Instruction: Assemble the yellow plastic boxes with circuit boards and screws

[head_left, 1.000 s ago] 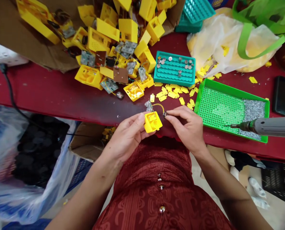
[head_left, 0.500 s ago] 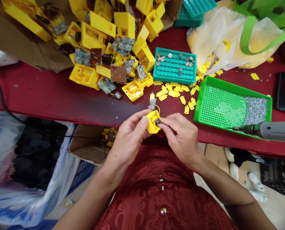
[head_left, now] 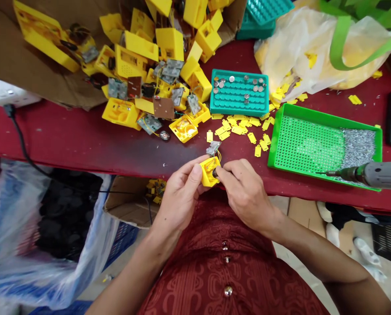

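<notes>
My left hand (head_left: 182, 192) grips a small yellow plastic housing (head_left: 207, 169), its open side facing up, near the table's front edge. A grey circuit board (head_left: 213, 148) dangles from the housing's far side on thin yellow wires. With thumb and fingertips, my right hand (head_left: 246, 190) pinches a small round dark part (head_left: 216, 172), which looks like a small speaker, at the housing's right side. The fingers cover most of that part, so how deep it sits cannot be made out.
Yellow housings with boards (head_left: 129, 61) are heaped at the back left. A teal tray (head_left: 239, 107) holds several button cells; small yellow covers (head_left: 237, 127) lie before it. At right are a green basket of screws (head_left: 274, 148) and a power screwdriver (head_left: 384, 174). A black cable (head_left: 21, 144) crosses the left edge.
The right fingers have pressed closer over the round part, which now shows less. The housing stays in the left hand, slightly turned. The whole view has shifted a little.
</notes>
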